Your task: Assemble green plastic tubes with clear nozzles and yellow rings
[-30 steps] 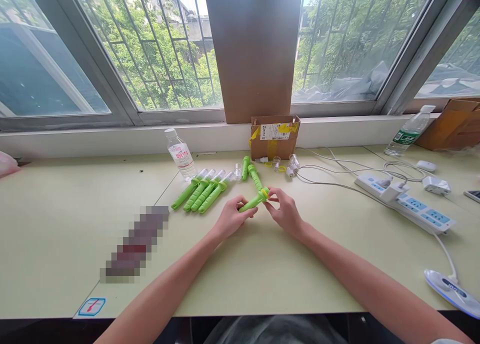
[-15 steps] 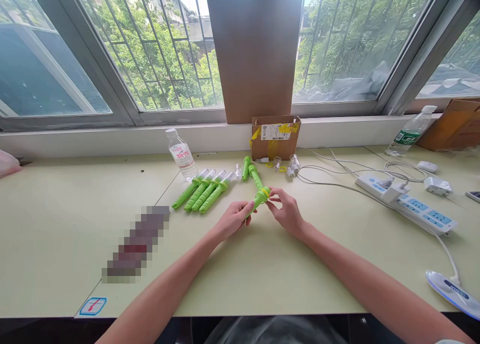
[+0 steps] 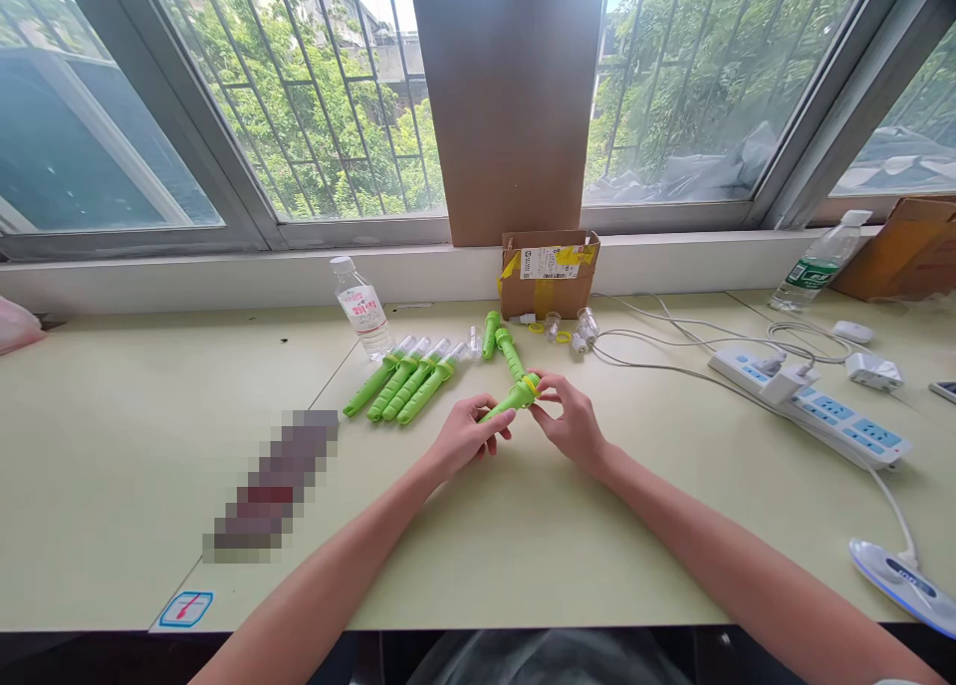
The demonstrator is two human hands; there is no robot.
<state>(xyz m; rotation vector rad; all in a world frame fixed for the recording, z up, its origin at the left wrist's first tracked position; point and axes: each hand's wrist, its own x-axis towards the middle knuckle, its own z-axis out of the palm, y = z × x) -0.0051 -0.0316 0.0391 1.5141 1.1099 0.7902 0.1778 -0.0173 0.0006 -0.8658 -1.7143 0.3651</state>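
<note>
A green tube with a yellow ring (image 3: 515, 396) is held between both hands over the table's middle. My left hand (image 3: 469, 434) is closed round its lower end, thumb on top. The fingers of my right hand (image 3: 569, 418) pinch the wide ringed end. Just beyond it lie a green tube (image 3: 509, 354) and a shorter green piece (image 3: 490, 335). To the left, several green tubes with clear tops (image 3: 407, 386) lie side by side, slanted. Clear caps (image 3: 588, 322) and yellow rings (image 3: 563, 338) rest near the small box.
A small cardboard box (image 3: 549, 287) stands at the back. A water bottle (image 3: 362, 312) is behind the green tubes, another (image 3: 818, 262) at the back right. A power strip (image 3: 851, 421) with cables lies on the right. A blurred patch (image 3: 273, 486) covers something at the left.
The held green tube has tilted closer to level, and my left hand has shifted slightly along with it. My right hand has hardly moved.
</note>
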